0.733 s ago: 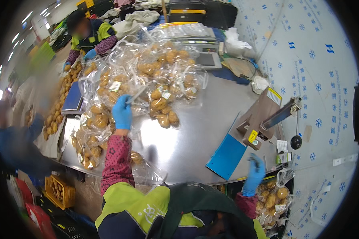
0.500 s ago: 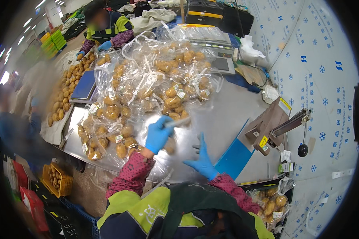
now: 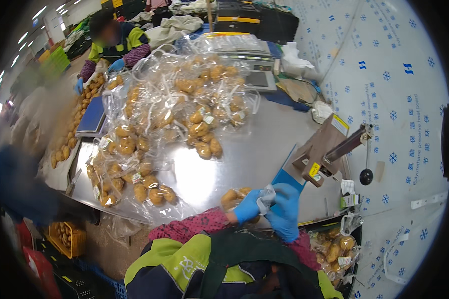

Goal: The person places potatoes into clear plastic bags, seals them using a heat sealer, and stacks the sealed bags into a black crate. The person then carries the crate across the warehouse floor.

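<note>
Near the table's front edge lies a clear plastic bag of potatoes (image 3: 229, 197), its neck gathered up and whitish between my hands. My left hand (image 3: 247, 207), in a blue glove, is closed around the gathered neck. My right hand (image 3: 286, 212), gloved the same way, has its fingers curled onto the upper end of the neck. Both hands are just in front of the blue plate (image 3: 288, 175) of a brown bench device (image 3: 312, 158), which has a lever ending in a black ball knob (image 3: 366, 177). My sleeves partly hide the bag.
Many bagged potatoes (image 3: 199, 117) are heaped on the metal table (image 3: 264, 134). Scales (image 3: 91, 115) stand at left and back. A crate of bagged potatoes (image 3: 336, 251) is at lower right, beside the wall (image 3: 384, 99). Across the table one person works; another, blurred, is at left.
My left hand has drawn one bag away from the heap toward me and rightward. My right hand, spread before, has come to the bag's neck and closed there.
</note>
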Demonstrator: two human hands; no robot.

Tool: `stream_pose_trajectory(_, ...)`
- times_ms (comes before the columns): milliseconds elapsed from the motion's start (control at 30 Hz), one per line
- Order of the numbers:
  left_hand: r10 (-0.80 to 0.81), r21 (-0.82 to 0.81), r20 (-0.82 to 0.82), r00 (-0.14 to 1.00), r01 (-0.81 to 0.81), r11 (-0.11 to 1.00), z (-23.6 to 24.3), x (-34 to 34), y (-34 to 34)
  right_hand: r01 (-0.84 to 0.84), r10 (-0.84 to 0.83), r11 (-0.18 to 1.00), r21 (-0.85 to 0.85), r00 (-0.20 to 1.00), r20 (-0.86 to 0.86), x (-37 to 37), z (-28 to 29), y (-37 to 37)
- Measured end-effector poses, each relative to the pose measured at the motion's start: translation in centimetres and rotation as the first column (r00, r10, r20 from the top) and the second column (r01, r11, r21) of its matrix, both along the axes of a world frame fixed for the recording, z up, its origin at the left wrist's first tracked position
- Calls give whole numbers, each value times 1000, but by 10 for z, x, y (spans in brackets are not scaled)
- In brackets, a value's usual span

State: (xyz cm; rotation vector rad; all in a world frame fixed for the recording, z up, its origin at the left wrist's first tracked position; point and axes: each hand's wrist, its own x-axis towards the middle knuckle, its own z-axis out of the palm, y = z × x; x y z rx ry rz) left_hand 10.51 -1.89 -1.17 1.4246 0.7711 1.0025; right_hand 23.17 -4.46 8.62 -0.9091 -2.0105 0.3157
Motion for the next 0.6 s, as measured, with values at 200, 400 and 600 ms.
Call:
stream_pose_trajectory(200,-338,450,189,922,225,864,67,116,40,136,-504,825,-548,615,-606,92,-87,-27)
stream_pose_trajectory(400,104,854,-519,848,520,18,138,145,104,577,-712,701,-419,540,-448,133,-70,-13)
stream_pose_trajectory(600,125,839,-140,982,51,542,96,117,116,-141,-430,875,-464,215,-877,158,41,13)
